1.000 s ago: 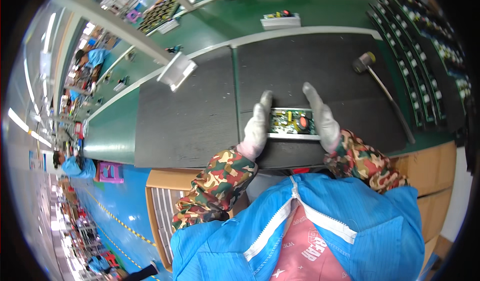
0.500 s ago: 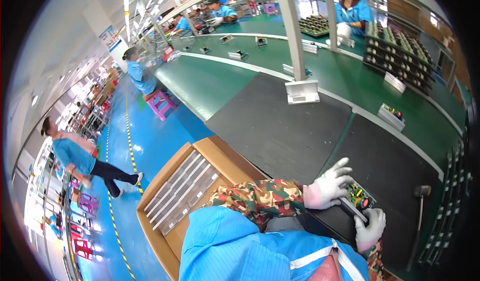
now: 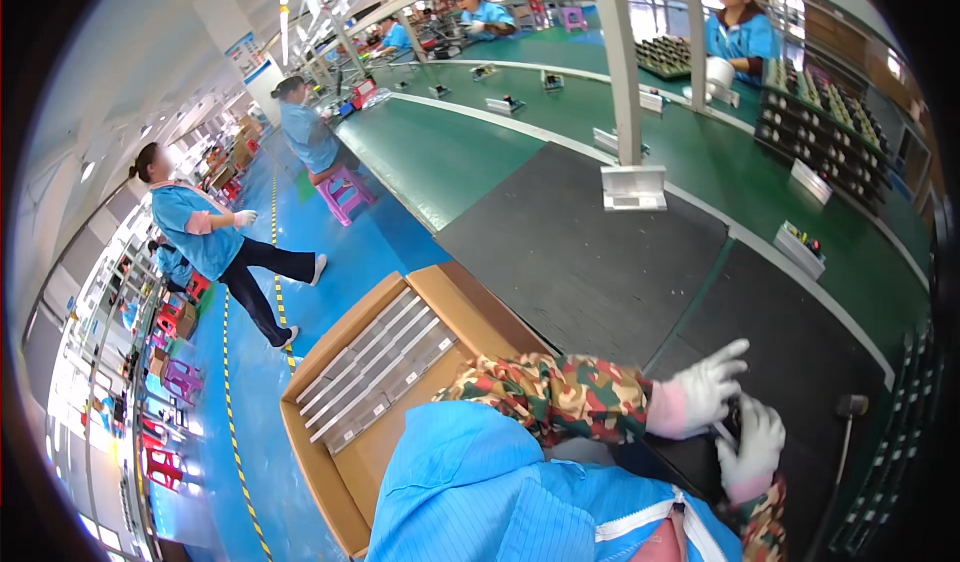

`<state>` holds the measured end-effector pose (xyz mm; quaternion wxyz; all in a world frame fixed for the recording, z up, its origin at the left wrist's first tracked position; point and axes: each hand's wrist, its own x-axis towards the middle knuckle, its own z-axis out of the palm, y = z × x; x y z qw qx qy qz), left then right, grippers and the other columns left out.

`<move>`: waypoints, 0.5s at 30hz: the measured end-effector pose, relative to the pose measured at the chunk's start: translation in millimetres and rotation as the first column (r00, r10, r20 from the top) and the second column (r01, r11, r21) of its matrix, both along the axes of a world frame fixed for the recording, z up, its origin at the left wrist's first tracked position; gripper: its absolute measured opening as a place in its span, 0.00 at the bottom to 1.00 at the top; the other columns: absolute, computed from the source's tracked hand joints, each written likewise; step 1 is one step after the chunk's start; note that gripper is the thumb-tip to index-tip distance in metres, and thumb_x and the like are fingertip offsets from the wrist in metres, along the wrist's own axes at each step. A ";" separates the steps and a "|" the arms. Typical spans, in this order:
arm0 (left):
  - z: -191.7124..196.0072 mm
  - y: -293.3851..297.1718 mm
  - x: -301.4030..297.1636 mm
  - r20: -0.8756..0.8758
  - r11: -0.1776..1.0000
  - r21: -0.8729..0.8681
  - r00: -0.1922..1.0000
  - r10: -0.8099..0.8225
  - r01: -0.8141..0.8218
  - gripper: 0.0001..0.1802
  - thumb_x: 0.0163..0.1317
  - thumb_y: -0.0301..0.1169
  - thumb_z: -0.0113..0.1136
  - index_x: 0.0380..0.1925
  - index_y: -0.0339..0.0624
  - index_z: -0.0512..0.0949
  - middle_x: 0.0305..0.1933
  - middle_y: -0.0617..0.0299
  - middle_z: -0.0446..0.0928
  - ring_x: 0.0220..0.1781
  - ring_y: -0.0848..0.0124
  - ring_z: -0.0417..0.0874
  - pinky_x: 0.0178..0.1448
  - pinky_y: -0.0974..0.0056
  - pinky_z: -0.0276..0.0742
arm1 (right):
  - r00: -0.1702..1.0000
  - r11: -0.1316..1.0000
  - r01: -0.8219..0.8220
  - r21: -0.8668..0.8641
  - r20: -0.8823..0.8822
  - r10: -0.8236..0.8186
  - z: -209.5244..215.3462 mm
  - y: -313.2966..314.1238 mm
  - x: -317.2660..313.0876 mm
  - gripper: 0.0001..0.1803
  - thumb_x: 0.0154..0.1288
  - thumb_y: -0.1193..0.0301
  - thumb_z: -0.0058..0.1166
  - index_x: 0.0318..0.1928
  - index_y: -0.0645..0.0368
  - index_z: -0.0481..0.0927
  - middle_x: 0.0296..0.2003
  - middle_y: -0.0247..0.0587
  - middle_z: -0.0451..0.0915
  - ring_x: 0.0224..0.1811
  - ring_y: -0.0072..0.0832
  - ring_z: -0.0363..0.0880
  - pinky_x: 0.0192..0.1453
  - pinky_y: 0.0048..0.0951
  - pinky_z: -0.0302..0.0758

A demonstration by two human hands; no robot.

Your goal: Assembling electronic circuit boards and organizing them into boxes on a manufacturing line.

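Observation:
My left hand [image 3: 705, 394], in a white glove with a pink cuff, reaches over the black mat with its fingers stretched out, close beside my right hand. My right hand [image 3: 754, 447], also gloved, is bent around a circuit board with a metal side plate [image 3: 734, 420]. Only a dark, narrow part of this assembly shows between the hands; the board's face is hidden. It appears tilted up. How far the left fingers touch it is hard to make out.
An open cardboard box [image 3: 345, 497] with metal housings [image 3: 375, 367] stands at my left. A mallet [image 3: 850, 407] lies right of my hands. A silver bracket [image 3: 634, 189] stands on the mat's far side. Board assemblies [image 3: 800, 250] line the green conveyor. A person [image 3: 205, 232] stands in the aisle.
The board assembly has turned from lying with its components visible to a tilted pose that hides them. My hands have drawn closer together. The person in the aisle has turned and moved.

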<state>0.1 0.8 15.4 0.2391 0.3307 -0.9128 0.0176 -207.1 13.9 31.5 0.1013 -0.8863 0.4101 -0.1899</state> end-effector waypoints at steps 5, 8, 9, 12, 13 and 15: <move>81.4 -26.7 71.7 -0.163 0.965 -0.188 0.975 0.153 -0.183 0.33 0.52 0.54 0.64 0.48 0.39 0.75 0.47 0.53 0.74 0.55 0.51 0.73 0.72 0.40 0.53 | 0.989 0.999 -0.020 -0.051 -0.146 0.013 6.8 -45.1 -11.4 0.34 0.47 0.71 0.65 0.58 0.60 0.70 0.56 0.49 0.72 0.58 0.48 0.67 0.66 0.48 0.61; 92.8 -63.0 130.6 -0.191 0.803 -0.059 0.797 0.573 -0.592 0.39 0.57 0.54 0.63 0.61 0.41 0.70 0.62 0.46 0.70 0.68 0.42 0.62 0.74 0.40 0.51 | 0.977 0.990 0.093 -0.105 -0.183 -0.111 1.6 -88.4 -29.9 0.35 0.49 0.72 0.64 0.60 0.57 0.69 0.57 0.46 0.72 0.59 0.45 0.68 0.65 0.46 0.62; 94.7 -82.1 147.0 -0.158 0.711 -0.097 0.716 0.680 -0.697 0.40 0.57 0.56 0.62 0.62 0.40 0.69 0.66 0.45 0.66 0.72 0.44 0.59 0.76 0.43 0.49 | 0.965 0.978 0.168 -0.122 -0.182 -0.188 -2.9 -102.1 -38.3 0.35 0.49 0.72 0.63 0.61 0.56 0.68 0.58 0.44 0.72 0.59 0.44 0.69 0.65 0.45 0.63; 77.3 -140.1 201.3 0.049 0.450 -0.051 0.448 0.893 -0.892 0.46 0.57 0.59 0.57 0.67 0.39 0.62 0.71 0.42 0.61 0.72 0.48 0.61 0.78 0.49 0.46 | 0.932 0.943 0.270 -0.193 -0.193 -0.307 -22.9 -143.0 -60.7 0.36 0.52 0.72 0.63 0.63 0.54 0.68 0.61 0.41 0.71 0.60 0.42 0.69 0.64 0.44 0.65; 69.4 -153.4 212.1 0.099 0.395 -0.023 0.391 0.915 -0.918 0.47 0.56 0.59 0.57 0.68 0.39 0.61 0.72 0.43 0.59 0.74 0.49 0.59 0.78 0.50 0.46 | 0.918 0.939 0.293 -0.181 -0.220 -0.329 -21.6 -145.6 -62.4 0.36 0.51 0.72 0.63 0.64 0.54 0.68 0.61 0.41 0.71 0.60 0.42 0.69 0.64 0.44 0.65; 54.7 -166.4 232.2 0.190 0.286 0.002 0.281 0.941 -0.958 0.50 0.55 0.59 0.58 0.70 0.39 0.58 0.75 0.44 0.55 0.76 0.50 0.56 0.78 0.50 0.44 | 0.904 0.939 0.310 -0.150 -0.258 -0.340 -20.4 -149.1 -58.3 0.37 0.51 0.72 0.64 0.64 0.54 0.67 0.61 0.42 0.71 0.61 0.43 0.69 0.64 0.43 0.65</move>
